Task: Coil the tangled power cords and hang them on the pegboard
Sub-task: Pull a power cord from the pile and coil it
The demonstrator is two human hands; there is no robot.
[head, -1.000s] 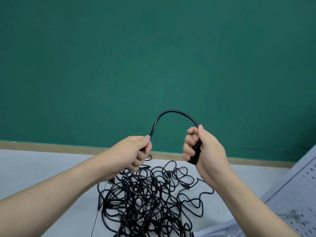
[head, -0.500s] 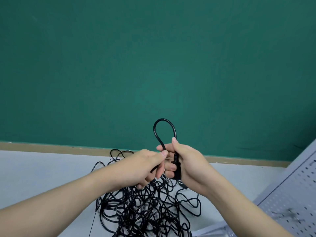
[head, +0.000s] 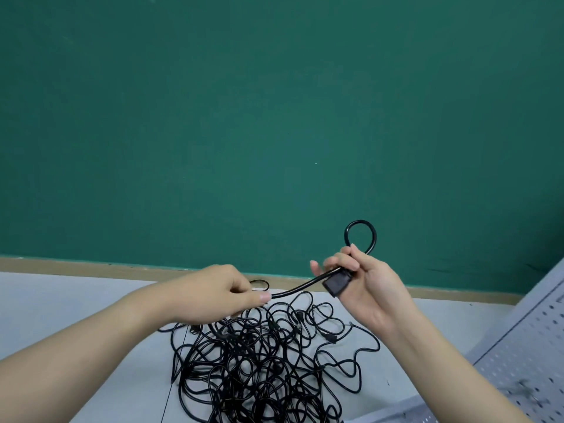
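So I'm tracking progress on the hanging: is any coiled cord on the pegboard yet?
No, the pegboard shows only bare holes, while the cords lie tangled on the floor.

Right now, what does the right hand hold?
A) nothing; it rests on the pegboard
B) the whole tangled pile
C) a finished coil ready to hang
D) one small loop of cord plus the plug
D: the right hand pinches a single small loop of cord together with the black plug, while the left hand grips the same cord further along.
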